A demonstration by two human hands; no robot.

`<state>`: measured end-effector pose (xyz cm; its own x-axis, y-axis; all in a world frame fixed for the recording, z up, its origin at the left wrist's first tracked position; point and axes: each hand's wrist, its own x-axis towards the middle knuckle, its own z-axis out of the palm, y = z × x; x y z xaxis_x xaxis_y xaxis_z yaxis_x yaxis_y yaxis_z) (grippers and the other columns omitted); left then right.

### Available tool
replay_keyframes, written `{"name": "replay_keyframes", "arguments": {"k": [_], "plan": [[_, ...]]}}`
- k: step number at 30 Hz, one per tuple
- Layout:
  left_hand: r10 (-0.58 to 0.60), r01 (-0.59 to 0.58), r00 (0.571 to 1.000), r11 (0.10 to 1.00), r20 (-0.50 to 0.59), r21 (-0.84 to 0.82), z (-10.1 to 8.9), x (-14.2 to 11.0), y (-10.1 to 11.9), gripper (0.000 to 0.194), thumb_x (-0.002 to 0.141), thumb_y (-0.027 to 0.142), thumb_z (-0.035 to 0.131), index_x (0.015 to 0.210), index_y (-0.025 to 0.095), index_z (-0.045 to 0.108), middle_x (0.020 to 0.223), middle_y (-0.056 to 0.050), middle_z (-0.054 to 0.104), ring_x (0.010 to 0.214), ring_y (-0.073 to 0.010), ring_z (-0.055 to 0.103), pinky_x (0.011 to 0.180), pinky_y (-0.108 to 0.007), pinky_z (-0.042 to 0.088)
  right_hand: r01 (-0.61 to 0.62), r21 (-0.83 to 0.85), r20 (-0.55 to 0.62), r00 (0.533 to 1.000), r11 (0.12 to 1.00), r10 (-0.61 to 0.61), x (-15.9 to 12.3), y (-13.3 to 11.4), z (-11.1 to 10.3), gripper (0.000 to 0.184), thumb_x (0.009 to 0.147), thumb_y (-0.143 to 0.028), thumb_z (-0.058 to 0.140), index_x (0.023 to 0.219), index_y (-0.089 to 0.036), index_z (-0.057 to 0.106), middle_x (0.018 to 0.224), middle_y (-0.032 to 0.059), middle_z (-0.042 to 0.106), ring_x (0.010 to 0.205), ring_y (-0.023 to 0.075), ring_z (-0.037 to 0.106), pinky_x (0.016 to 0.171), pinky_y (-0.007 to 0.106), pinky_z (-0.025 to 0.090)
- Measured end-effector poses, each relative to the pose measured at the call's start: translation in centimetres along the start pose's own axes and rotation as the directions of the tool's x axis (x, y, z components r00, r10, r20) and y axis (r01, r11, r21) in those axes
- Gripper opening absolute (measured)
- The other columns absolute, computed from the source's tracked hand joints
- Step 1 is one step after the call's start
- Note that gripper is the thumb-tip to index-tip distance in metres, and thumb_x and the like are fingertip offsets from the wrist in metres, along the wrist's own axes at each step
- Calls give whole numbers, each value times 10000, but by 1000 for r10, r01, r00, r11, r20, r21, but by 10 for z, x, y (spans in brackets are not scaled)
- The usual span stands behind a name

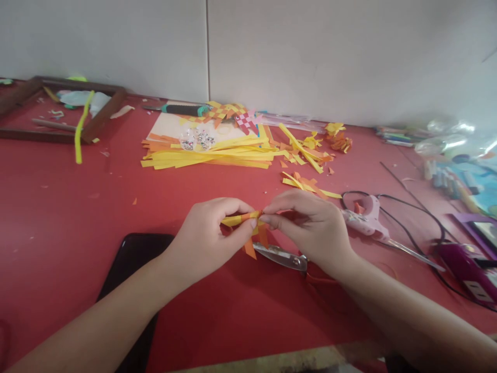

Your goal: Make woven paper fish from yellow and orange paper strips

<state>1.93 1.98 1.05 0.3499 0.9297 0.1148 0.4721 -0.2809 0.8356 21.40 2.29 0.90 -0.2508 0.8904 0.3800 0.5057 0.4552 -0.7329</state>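
Between my hands, above the red table [202, 321], is a small weave of orange and yellow paper strips [254, 228], with loose ends hanging down. My left hand [209, 233] pinches its left part between thumb and fingers. At its right end my right hand [310, 223] grips it with thumb and forefinger. Below the weave lie scissors [281, 256], blades pointing left, their red handles partly under my right hand. A black phone-like slab [132, 269] lies beneath my left forearm.
Yellow and orange paper strips [209, 158] lie in a bundle ahead, with paper scraps [306, 184] nearer my right hand. A pink glue gun [368, 220] with a black cord sits to the right, near a magenta power socket block [469, 272]. Back left is a brown frame [39, 135].
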Motion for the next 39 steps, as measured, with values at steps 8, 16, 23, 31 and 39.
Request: {"name": "replay_keyframes", "arguments": {"k": [8,16,23,31,39], "plan": [[-5,5,1000,1000,5,-5,0,-1,0,121,854,268,576,806,214,673,735,31,687,647,-112,597,582,-198,428,-22,16,2,1000,1000,22,1,0,-1,49,783,-189,732,765,-234,730,766,13,717,692,148,660,633,284,556],[-56,53,997,998,-58,-44,1,-1,1,121,847,294,598,893,216,677,854,16,718,740,-130,643,618,-190,478,-180,327,2,982,928,190,2,1,-1,110,809,-305,718,843,-204,691,737,11,686,571,114,634,531,247,555],[-49,49,999,994,-4,-102,-1,-1,1,100,858,279,592,851,216,669,805,44,707,705,-102,633,624,-173,473,-367,429,229,928,826,293,4,1,-2,206,872,-345,633,791,-168,703,732,15,659,512,86,594,488,215,510],[-47,50,998,993,36,-103,-1,0,2,110,863,286,588,832,212,664,773,49,697,685,-97,620,605,-174,455,-398,420,279,912,816,301,5,-3,-3,142,825,-293,659,817,-156,696,724,10,650,496,90,587,474,224,490],[-29,33,999,995,41,-98,0,0,2,123,868,289,584,821,205,661,750,55,689,670,-86,612,595,-168,443,-395,382,243,915,836,322,7,-5,-2,145,779,-285,695,771,-140,682,688,15,635,503,83,544,481,228,458]]}}
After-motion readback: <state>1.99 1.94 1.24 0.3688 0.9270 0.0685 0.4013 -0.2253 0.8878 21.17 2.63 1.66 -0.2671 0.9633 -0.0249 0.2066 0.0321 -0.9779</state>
